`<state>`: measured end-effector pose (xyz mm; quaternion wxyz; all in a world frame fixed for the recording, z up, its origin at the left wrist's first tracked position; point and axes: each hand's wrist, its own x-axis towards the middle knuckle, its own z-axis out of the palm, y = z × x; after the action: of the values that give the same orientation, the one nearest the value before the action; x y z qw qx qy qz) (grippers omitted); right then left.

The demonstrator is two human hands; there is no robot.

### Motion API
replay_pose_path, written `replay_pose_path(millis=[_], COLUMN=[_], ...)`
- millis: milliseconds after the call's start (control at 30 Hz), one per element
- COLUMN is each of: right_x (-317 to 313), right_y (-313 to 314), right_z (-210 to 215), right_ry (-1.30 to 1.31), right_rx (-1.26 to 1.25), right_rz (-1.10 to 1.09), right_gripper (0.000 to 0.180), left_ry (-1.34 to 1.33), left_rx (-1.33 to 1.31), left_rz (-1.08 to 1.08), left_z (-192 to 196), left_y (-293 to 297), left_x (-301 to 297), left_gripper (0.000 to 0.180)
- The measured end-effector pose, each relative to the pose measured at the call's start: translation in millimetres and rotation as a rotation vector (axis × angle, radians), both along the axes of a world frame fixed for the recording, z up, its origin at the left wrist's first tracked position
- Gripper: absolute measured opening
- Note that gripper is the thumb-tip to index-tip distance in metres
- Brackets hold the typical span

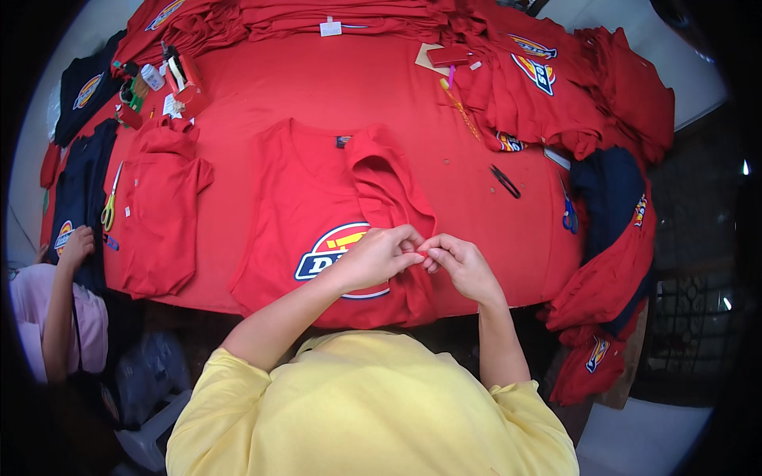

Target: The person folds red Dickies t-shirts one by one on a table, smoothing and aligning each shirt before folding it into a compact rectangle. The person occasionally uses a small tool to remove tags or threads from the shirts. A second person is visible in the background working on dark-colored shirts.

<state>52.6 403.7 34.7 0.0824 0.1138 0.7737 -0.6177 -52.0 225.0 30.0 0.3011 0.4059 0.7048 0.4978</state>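
A red sleeveless shirt point(298, 186) lies in front of me on the red-covered table, with a round printed emblem on its chest. Its right side is folded inward over the front. My left hand point(377, 258) rests above the emblem, thumb and fingers closed in a pinch on the shirt's right edge. Close beside it, fingertips nearly touching, my right hand point(463, 268) pinches the same edge. A little red cloth shows between the fingertips; the exact spot they grip is mostly hidden.
Black thread snips point(505, 182) lie right of the shirt; blue-handled scissors point(569, 213) lie farther right. Red garments point(548, 103) are heaped at far right. Left are a folded red garment point(163, 214), yellow-handled scissors point(109, 208) and a co-worker's hand point(77, 246) on dark cloth.
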Motion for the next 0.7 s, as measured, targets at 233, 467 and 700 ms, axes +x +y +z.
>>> replay_pose_path(millis=[233,467,700], right_x=[-10.8,-15.1,-6.5], right_y=[-15.7,-37.8,-14.1], right_z=[-9.1,6.3,-15.5], right_ry=[-0.060,0.009,-0.029], right_rx=[0.101,0.435,0.255], right_rz=[0.007,0.199,0.177], right_gripper=[0.019,0.023,0.022], left_ry=[-0.430,-0.524,-0.028], left_rx=[0.058,-0.002,0.024], left_rz=[-0.006,0.133,0.385], left_z=[-37.5,-22.8,-11.6], left_y=[-28.4,-44.7,-94.6], left_x=[-1.8,18.9,35.0], left_gripper=[0.017,0.023,0.039])
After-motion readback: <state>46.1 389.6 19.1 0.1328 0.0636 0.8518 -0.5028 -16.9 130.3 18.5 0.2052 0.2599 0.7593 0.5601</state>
